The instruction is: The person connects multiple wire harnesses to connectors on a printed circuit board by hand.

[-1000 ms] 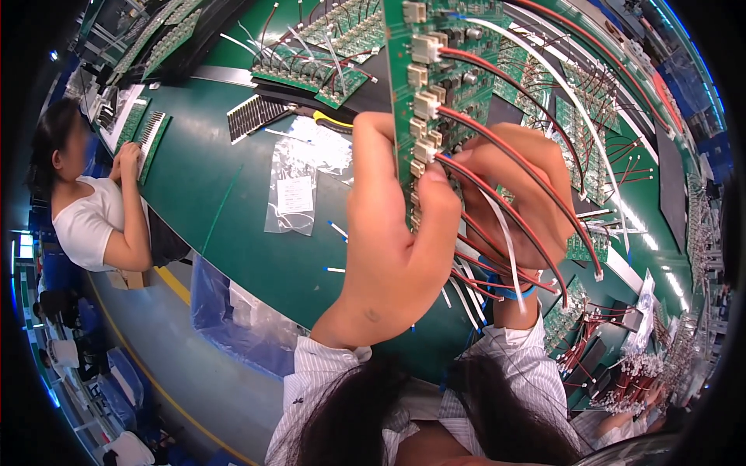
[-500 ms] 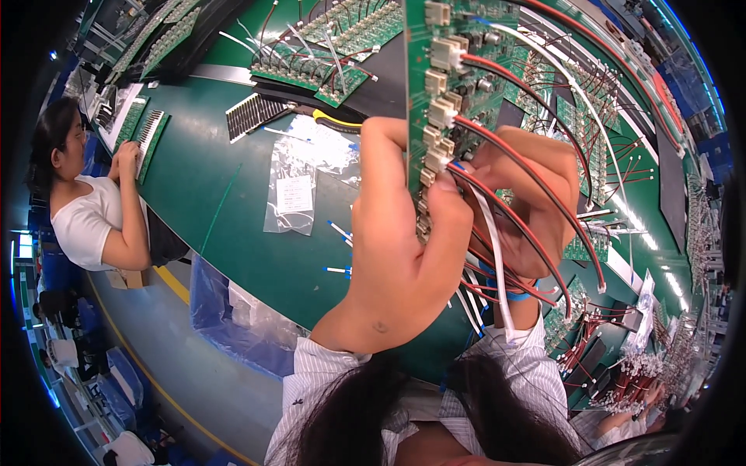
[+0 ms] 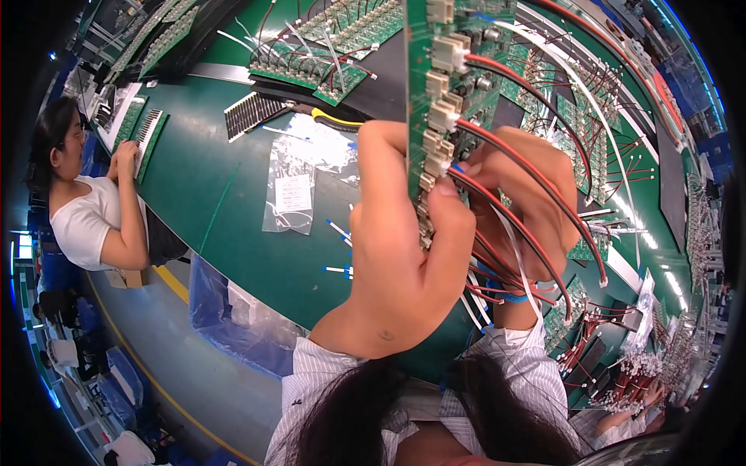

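A green circuit board point(image 3: 417, 85) stands upright before me, with a row of cream connectors along its face. My left hand point(image 3: 404, 256) grips its lower edge, thumb against the lower connectors. Red-and-black wire pairs point(image 3: 536, 167) plug into several connectors and arch to the right over my other hand. My right hand point(image 3: 536, 194) is closed beside the board, fingers pinching a white flat cable point(image 3: 516, 247) close to a connector. A blue tip shows at the fingertips; whether it sits inside the connector is hidden. The cable's loose part hangs toward my right wrist.
On the green table point(image 3: 256, 264) lie a clear plastic bag point(image 3: 291, 190), yellow-and-black handled pliers point(image 3: 334, 119) and a black-striped strip point(image 3: 252, 115). Wired boards point(image 3: 311, 74) lie at the back, more on the right. A co-worker point(image 3: 97, 194) handles boards at left.
The white flat cable's hanging part has swung to the right and bends more. My left hand and the board have shifted very slightly; both hands keep their grip.
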A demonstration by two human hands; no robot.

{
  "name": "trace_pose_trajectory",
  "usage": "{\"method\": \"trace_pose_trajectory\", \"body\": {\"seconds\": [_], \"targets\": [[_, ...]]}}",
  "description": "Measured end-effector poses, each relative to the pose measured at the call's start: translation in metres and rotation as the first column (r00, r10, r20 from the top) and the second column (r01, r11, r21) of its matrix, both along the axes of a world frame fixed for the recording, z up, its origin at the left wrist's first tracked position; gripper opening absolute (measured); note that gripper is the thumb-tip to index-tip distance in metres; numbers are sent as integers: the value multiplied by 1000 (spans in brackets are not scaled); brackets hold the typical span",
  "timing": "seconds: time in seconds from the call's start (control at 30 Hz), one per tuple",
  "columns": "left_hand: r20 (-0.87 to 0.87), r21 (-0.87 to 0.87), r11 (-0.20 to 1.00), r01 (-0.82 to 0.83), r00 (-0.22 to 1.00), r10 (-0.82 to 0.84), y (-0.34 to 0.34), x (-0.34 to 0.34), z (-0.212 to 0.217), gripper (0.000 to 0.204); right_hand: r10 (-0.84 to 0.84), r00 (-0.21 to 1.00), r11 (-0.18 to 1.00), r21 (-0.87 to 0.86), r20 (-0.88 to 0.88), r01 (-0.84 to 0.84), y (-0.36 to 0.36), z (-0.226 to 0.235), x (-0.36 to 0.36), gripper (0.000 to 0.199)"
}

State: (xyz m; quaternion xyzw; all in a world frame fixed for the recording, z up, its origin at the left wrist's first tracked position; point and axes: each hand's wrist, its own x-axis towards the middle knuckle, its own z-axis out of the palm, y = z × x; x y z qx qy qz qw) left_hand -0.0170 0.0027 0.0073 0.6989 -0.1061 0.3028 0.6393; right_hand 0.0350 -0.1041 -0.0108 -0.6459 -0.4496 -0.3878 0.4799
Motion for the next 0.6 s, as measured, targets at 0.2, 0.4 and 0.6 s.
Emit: {"method": "trace_pose_trajectory", "body": {"seconds": [0.2, 0.4, 0.6], "targets": [[38, 21, 999, -34, 999, 33, -1, 0, 3, 19, 6, 999, 1000, -24, 36, -5, -2, 4, 2, 34], [43, 9, 1000, -12, 999, 12, 1, -1, 5, 19, -85, 986, 996, -40, -140, 81, 0, 14, -12, 23], [36, -12, 1000, -12, 999, 12, 4, -2, 2, 20, -49, 986, 999, 6, -156, 51, 5, 9, -12, 25]]}}
